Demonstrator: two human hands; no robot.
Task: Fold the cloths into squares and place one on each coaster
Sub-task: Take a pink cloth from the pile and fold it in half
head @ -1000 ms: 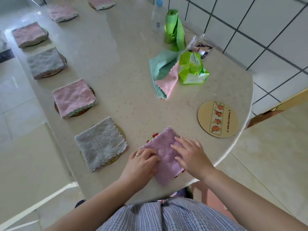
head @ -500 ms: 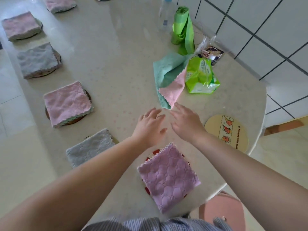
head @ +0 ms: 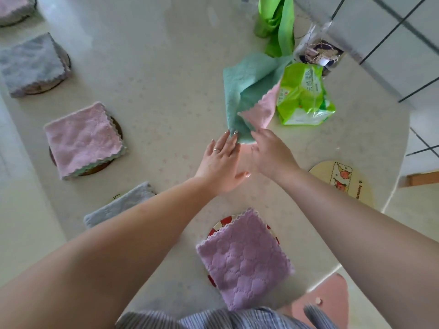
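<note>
An unfolded teal cloth with a pink underside [head: 242, 91] lies crumpled at the table's middle right. My left hand [head: 221, 162] has spread fingers whose tips touch the cloth's near corner. My right hand [head: 273, 155] reaches the same corner from the right, and no firm grip shows. A folded purple cloth [head: 244, 262] rests on a red-and-white coaster [head: 223, 223] near me. A bare beige coaster with fruit pictures [head: 342, 184] sits at the right edge. Folded pink [head: 80, 138] and grey [head: 31, 65] cloths lie on brown coasters to the left. My left arm partly hides another grey cloth [head: 118, 205].
A green plastic packet [head: 301, 96] lies against the teal cloth's right side, with a green roll [head: 273, 17] and a clear bag behind it. The rounded table edge [head: 401, 138] runs close on the right by a tiled wall. A pink stool [head: 320, 302] stands below.
Both hands left the folded purple cloth on its coaster and reached forward across the table to the near corner of the teal cloth. The view tilted forward.
</note>
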